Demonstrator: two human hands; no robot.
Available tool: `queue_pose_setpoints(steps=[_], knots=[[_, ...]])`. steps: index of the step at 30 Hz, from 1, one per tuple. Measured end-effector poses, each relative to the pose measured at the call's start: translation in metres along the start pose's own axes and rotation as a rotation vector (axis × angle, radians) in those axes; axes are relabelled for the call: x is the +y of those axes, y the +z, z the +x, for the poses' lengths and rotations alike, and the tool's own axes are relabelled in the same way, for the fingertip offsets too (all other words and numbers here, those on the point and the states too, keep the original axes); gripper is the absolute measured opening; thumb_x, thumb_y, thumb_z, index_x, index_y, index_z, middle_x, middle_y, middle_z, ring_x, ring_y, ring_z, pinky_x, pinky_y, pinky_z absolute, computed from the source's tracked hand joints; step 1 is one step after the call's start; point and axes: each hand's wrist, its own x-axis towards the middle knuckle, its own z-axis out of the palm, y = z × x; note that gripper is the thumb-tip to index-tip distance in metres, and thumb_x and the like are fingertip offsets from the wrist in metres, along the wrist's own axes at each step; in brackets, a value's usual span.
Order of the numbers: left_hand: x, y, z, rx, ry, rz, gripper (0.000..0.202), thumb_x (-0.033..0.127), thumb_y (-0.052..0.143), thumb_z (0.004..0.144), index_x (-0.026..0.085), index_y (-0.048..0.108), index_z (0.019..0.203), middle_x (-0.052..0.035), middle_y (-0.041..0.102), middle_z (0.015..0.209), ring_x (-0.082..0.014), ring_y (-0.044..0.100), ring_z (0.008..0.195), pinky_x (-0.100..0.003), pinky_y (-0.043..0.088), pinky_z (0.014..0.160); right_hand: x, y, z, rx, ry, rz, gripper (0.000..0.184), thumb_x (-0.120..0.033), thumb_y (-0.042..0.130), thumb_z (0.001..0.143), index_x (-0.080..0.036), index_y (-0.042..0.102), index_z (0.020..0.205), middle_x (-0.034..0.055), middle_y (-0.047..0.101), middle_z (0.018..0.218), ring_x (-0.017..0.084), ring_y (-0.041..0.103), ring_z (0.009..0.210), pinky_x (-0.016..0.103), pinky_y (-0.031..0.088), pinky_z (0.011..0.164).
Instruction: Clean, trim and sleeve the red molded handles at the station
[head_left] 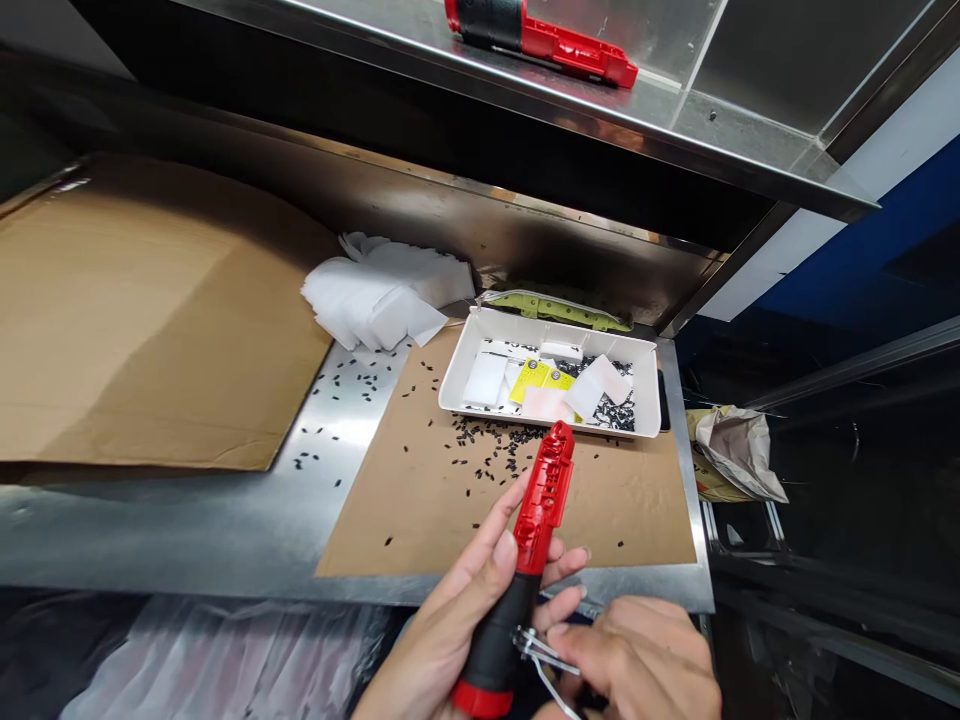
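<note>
The left hand (pixel 442 630) is clenched around the black rubber grip of a red-and-black plastic tool housing (pixel 541 500), which it holds tilted up over the front edge of the steel counter (pixel 337 470), red end pointing toward the tray. Just beside it, the right hand (pixel 637 665) grasps a bent steel wire clip (pixel 544 650) between its fingers (pixel 577 640), at the lower end of the grip. Beyond the hands, a brown paper sheet (pixel 397 520) on the counter is strewn with small black pieces (pixel 487 435). A white plastic tray (pixel 555 325) on the sheet holds more of them, with white foam pads (pixel 484 378) and yellow cards (pixel 529 380). A pile of white paper (pixel 382 295) lies to the left, next to a cardboard sheet (pixel 150 310). A 2nd red housing (pixel 547 40) lies on the steel shelf (pixel 712 130) above.
</note>
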Motion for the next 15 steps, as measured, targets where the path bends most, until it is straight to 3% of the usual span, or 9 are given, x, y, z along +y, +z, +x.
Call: queue_pose_setpoints(steps=[6, 10, 13, 15], knots=[[-0.003, -0.001, 0.002, -0.029, 0.024, 0.01, 0.07, 0.014, 0.061, 0.09, 0.015, 0.027, 0.151, -0.0137, 0.077, 0.103, -0.0256, 0.073, 0.095, -0.032, 0.062, 0.078, 0.003, 0.001, 0.0, -0.01, -0.051, 0.046, 0.03, -0.035, 0.056, 0.096, -0.018, 0.063, 0.072, -0.0062, 0.048, 0.042, 0.007, 0.044, 0.033, 0.022, 0.035, 0.04], [-0.004, -0.001, 0.002, -0.027, 0.024, 0.002, 0.064, 0.017, 0.058, 0.092, 0.015, 0.03, 0.15, -0.0125, 0.077, 0.103, -0.0244, 0.073, 0.093, -0.031, 0.063, 0.076, 0.002, 0.0, 0.001, -0.003, 0.016, 0.06, 0.038, -0.041, 0.055, 0.096, -0.017, 0.063, 0.068, -0.0053, 0.048, 0.042, 0.008, 0.047, 0.034, 0.022, 0.037, 0.041], [-0.003, 0.0, 0.001, -0.041, 0.002, 0.001, 0.06, 0.021, 0.053, 0.096, 0.016, 0.028, 0.15, -0.0118, 0.077, 0.103, -0.0237, 0.073, 0.092, -0.03, 0.063, 0.076, 0.003, -0.009, 0.007, -0.013, 0.063, 0.064, 0.04, -0.045, 0.057, 0.094, -0.017, 0.063, 0.065, -0.0059, 0.047, 0.039, 0.007, 0.046, 0.032, 0.021, 0.038, 0.039], [-0.002, 0.001, 0.001, -0.04, -0.001, 0.019, 0.06, 0.022, 0.051, 0.096, 0.014, 0.026, 0.151, -0.0123, 0.077, 0.103, -0.0242, 0.073, 0.093, -0.031, 0.063, 0.077, 0.004, -0.018, 0.012, -0.049, 0.063, 0.056, 0.032, -0.038, 0.062, 0.092, -0.017, 0.065, 0.068, -0.0057, 0.049, 0.04, 0.008, 0.048, 0.032, 0.021, 0.039, 0.039]])
